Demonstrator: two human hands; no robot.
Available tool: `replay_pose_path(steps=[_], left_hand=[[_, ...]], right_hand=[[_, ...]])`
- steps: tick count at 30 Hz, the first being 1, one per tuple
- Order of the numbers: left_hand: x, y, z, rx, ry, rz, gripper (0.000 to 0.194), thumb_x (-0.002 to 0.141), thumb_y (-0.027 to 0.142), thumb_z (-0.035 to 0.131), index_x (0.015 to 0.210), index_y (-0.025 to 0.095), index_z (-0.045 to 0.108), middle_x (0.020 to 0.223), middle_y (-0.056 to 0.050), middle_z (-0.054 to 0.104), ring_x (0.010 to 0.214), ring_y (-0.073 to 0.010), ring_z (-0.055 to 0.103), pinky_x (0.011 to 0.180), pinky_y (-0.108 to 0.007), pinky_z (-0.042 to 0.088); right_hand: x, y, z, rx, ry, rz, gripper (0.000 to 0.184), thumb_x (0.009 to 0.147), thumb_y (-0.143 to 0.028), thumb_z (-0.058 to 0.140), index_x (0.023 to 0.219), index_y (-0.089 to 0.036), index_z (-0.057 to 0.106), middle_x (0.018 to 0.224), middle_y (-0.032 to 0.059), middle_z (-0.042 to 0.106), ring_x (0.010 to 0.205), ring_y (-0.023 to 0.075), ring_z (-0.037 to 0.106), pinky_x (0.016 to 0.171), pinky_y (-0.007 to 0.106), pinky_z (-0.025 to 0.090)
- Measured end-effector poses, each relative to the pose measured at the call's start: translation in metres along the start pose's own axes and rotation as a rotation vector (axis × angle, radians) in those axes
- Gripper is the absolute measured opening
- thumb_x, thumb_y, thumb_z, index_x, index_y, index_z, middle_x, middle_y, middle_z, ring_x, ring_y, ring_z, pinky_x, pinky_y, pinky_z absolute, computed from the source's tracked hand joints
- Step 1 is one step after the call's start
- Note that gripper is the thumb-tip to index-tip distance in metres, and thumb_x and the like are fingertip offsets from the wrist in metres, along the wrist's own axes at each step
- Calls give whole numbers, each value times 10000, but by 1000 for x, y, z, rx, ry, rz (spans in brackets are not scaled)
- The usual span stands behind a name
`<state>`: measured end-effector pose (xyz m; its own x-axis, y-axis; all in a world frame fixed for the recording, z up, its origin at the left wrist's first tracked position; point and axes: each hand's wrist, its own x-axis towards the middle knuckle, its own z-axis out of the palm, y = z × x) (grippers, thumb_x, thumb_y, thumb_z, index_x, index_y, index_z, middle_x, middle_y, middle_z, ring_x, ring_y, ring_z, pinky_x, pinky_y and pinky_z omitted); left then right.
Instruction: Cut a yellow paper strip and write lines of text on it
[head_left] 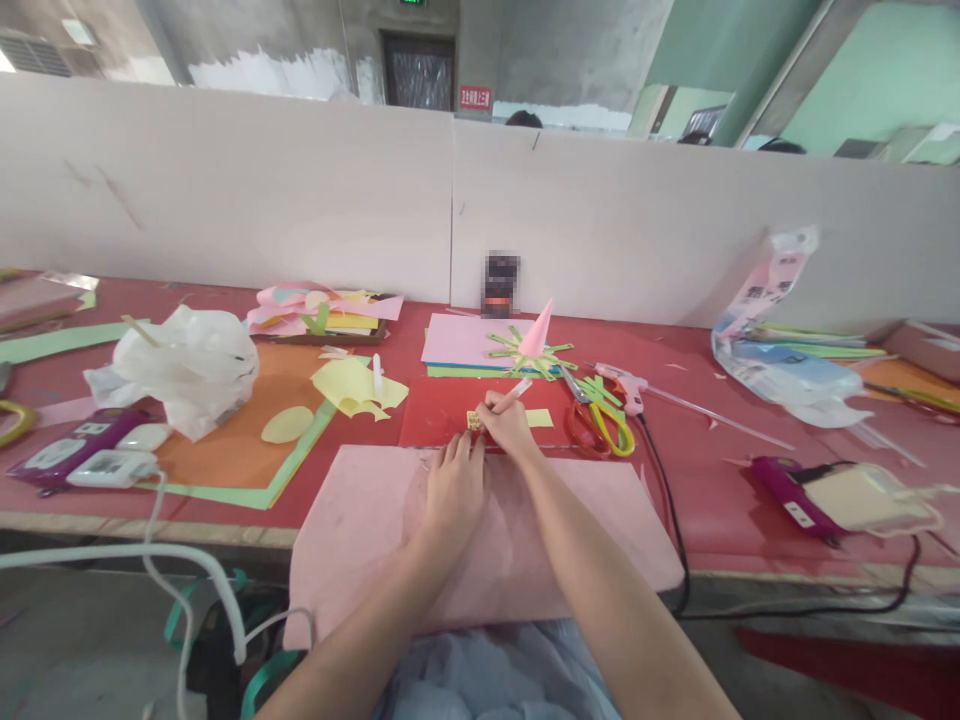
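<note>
My right hand (508, 425) is closed around a pale pen (520, 389), its lower end hidden by the fingers. Under and beside that hand is a small yellow paper strip (538, 418) on a red sheet (439, 405). Some marks show at the strip's left end, too small to read. My left hand (457, 475) lies flat, fingertips at the red sheet's near edge just below the strip. Beyond the hands a pink paper cone (537, 335) stands on a fan of green paper strips (556, 362). Scissors (606, 420) with red and yellow handles rest right of my right hand.
A pink pad (352, 540) covers the near table edge. Right lie a pink glue gun (628, 388) with a black cable and a purple power strip (799, 500). Left are a crumpled white plastic bag (187, 365), orange paper (225, 455) and yellow scraps (349, 385). A white partition (300, 190) stands behind.
</note>
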<state>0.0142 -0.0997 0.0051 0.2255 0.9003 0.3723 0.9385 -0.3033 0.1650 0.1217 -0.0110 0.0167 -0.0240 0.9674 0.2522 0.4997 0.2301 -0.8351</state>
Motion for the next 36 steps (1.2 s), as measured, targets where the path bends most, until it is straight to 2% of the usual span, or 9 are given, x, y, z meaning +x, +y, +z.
replay_pose_path(steps=[11, 15, 18, 21, 36], left_hand=[[1, -1, 0, -17, 9, 0, 319, 872, 157, 389, 1141, 124, 557, 1185, -131, 574, 1101, -251, 508, 925, -397, 398], [0, 0, -2, -11, 10, 0, 338, 871, 154, 388, 1172, 131, 539, 1199, -127, 568, 1114, -246, 503, 937, -390, 391], [0, 0, -2, -4, -2, -4, 343, 872, 152, 381, 1176, 127, 539, 1209, -127, 566, 1127, -244, 496, 945, -385, 383], [0, 0, 0, 7, -5, 0, 339, 871, 150, 378, 1161, 114, 550, 1222, -133, 558, 1133, -246, 491, 954, -381, 373], [5, 1, 3, 37, -17, 18, 369, 849, 138, 382, 1188, 74, 514, 1099, -138, 567, 1056, -255, 477, 917, -380, 371]], right_hand=[[-1, 0, 0, 22, 1, -37, 281, 729, -312, 464, 545, -207, 281, 452, -76, 351, 445, 87, 372, 444, 202, 258], [-2, 0, -1, 106, 51, 23, 262, 752, -333, 459, 567, -213, 319, 470, -70, 423, 443, 96, 457, 457, 200, 310], [-1, 2, -2, 119, 140, 27, 275, 782, -370, 442, 576, -218, 343, 482, -53, 473, 469, 113, 500, 476, 207, 336], [0, 3, -4, 80, 195, 19, 300, 800, -395, 432, 571, -218, 352, 506, -41, 506, 459, 113, 487, 484, 216, 343], [-4, -3, -5, 129, 226, -2, 321, 817, -416, 443, 583, -216, 355, 510, -41, 489, 447, 102, 453, 478, 219, 331]])
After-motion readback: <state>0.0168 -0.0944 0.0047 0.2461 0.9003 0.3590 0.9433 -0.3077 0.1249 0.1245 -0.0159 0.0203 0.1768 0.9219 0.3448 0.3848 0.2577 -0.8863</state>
